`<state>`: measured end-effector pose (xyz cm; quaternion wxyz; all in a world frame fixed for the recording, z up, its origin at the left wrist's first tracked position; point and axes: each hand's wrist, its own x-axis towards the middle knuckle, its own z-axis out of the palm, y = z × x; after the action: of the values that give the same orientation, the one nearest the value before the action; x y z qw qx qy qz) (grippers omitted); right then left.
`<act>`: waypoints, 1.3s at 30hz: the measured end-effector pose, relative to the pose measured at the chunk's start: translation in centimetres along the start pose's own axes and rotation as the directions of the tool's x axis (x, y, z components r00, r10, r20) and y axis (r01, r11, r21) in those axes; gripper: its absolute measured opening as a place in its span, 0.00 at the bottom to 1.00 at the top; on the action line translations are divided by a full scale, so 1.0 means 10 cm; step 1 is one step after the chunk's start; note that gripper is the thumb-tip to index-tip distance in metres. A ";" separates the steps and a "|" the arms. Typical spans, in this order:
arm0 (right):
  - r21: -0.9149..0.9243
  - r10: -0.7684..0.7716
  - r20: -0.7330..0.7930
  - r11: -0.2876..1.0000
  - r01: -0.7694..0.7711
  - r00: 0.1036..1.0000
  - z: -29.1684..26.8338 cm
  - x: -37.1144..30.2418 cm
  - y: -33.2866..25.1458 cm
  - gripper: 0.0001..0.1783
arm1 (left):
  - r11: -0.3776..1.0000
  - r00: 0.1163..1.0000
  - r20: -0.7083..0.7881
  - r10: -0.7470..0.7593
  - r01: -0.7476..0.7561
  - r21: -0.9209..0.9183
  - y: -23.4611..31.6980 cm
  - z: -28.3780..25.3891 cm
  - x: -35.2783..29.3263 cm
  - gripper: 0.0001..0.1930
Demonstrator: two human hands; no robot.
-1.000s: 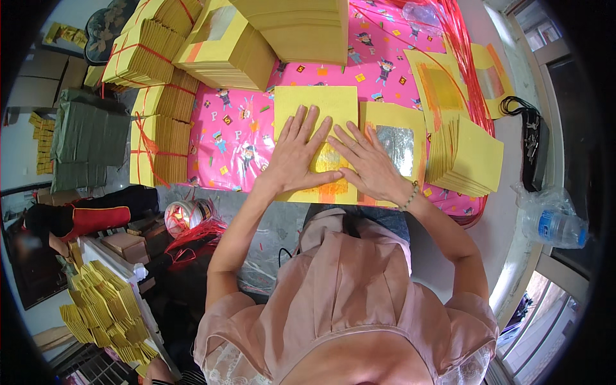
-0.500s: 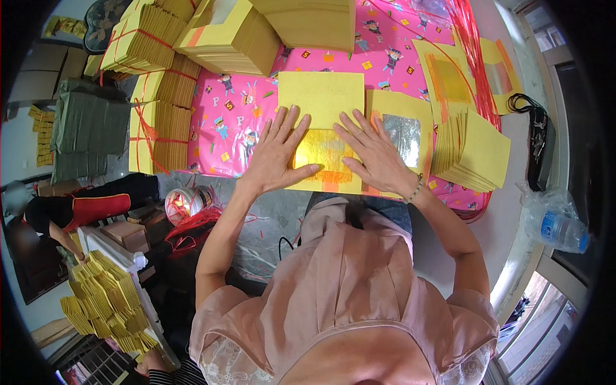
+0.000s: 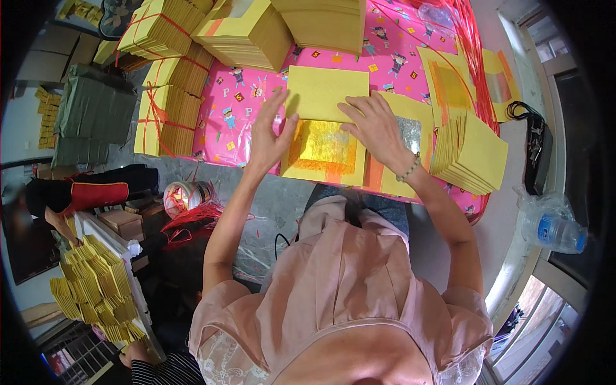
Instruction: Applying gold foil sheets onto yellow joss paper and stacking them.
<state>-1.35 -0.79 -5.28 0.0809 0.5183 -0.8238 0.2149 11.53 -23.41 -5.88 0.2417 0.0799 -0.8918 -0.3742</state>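
Observation:
A yellow paper sheet [image 3: 328, 83] lies in front of me on the pink printed cover, with a shiny gold foil square [image 3: 323, 146] on its nearer part. At its left edge is my left hand [image 3: 268, 138], open, fingers stretched away from me and thumb apart. My right hand [image 3: 377, 128] is over the sheet's right edge, open with slightly bent fingers; whether the fingertips press on the paper I cannot tell. Partly under my right hand lies another yellow sheet with a silver foil square [image 3: 409, 133]. Neither hand holds anything.
Tied bundles of yellow paper [image 3: 168, 122] stand at the left, taller stacks [image 3: 247, 42] at the back. A fanned yellow pile [image 3: 471, 154] and red strings [image 3: 478, 77] are at the right. At lower left, a co-worker's arm [image 3: 61, 224] reaches over yellow papers [image 3: 96, 276].
My left hand has moved left off the gold square, and my right hand has drawn up and right, its fingers bending. More of the gold foil shows now.

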 end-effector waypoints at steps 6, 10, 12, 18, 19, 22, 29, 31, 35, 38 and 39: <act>-0.094 -0.146 -0.073 0.986 0.139 0.987 0.06 0.01 0.10 0.17 | 0.905 0.908 -0.013 -0.418 0.418 0.077 0.08 -0.01 0.15 0.32; -0.083 -0.197 -0.125 0.979 0.188 0.972 0.00 0.07 0.06 0.13 | 0.896 0.897 -0.005 -0.443 0.443 -0.022 0.06 0.09 0.27 0.37; -0.085 -0.204 -0.100 0.977 0.196 0.974 0.02 0.10 0.03 0.12 | 0.883 0.886 0.014 -0.463 0.462 -0.077 -0.03 0.15 0.26 0.36; -0.015 -0.159 -0.159 0.987 0.159 0.974 0.08 0.13 0.04 0.13 | 0.802 0.841 0.088 -0.534 0.536 -0.264 -0.12 0.16 0.28 0.34; -0.050 -0.184 -0.176 0.983 0.178 0.967 0.13 0.13 0.07 0.13 | 0.792 0.835 0.105 -0.539 0.546 -0.272 -0.10 0.14 0.31 0.34; -0.105 -0.233 -0.210 0.971 0.215 0.950 0.16 0.14 0.09 0.13 | 0.754 0.782 0.223 -0.582 0.622 -0.212 0.02 0.07 0.39 0.35; -0.125 -0.296 -0.192 0.953 0.276 0.936 0.15 0.14 0.07 0.12 | 0.745 0.814 0.196 -0.547 0.580 -0.331 0.12 0.24 0.36 0.30; -0.091 -0.290 -0.220 0.957 0.277 0.931 0.06 0.14 0.00 0.12 | 0.659 0.845 0.149 -0.513 0.499 -0.562 0.05 0.27 0.30 0.25; 0.031 -0.222 -0.283 0.970 0.241 0.933 -0.24 0.09 -0.12 0.10 | 0.570 0.839 0.110 -0.532 0.452 -0.686 -0.08 0.03 0.20 0.22; 0.101 -0.178 -0.240 0.973 0.207 0.954 -0.35 -0.08 -0.16 0.10 | 0.528 0.807 0.084 -0.585 0.457 -0.716 -0.27 -0.38 0.03 0.21; 0.101 -0.172 -0.238 0.974 0.200 0.956 -0.36 -0.15 -0.16 0.10 | 0.521 0.793 0.072 -0.605 0.463 -0.717 -0.33 -0.50 -0.05 0.21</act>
<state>0.42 1.40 -2.12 0.1624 0.5696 -0.7415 0.3151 14.35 -28.70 -5.34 0.2078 0.2869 -0.5840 -0.7304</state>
